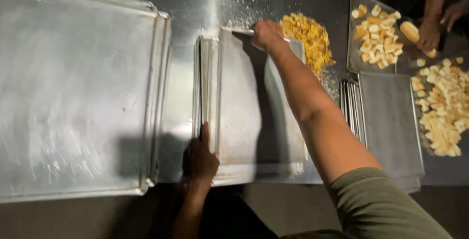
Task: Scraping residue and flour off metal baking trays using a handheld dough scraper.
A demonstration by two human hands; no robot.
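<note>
Steel tabletop (195,4) fills the view, dusted with pale crumbs at its far edge. At the left lies a large empty baking tray (73,97). Next comes a stack of smaller trays (244,112); the left hand (199,158) has its fingers curled around the near left edge of this stack, while the right hand (266,34) is closed on the far edge of the top tray, which is tilted up. Just beyond that edge sits a heap of yellow crumbs (308,41) on the table. Further right is another stack of trays (391,121), with a far tray of bread cubes (378,33) and loose bread cubes (442,107) at the right edge. Another person's hands (432,31) hold a bread roll (409,31) there.
</note>
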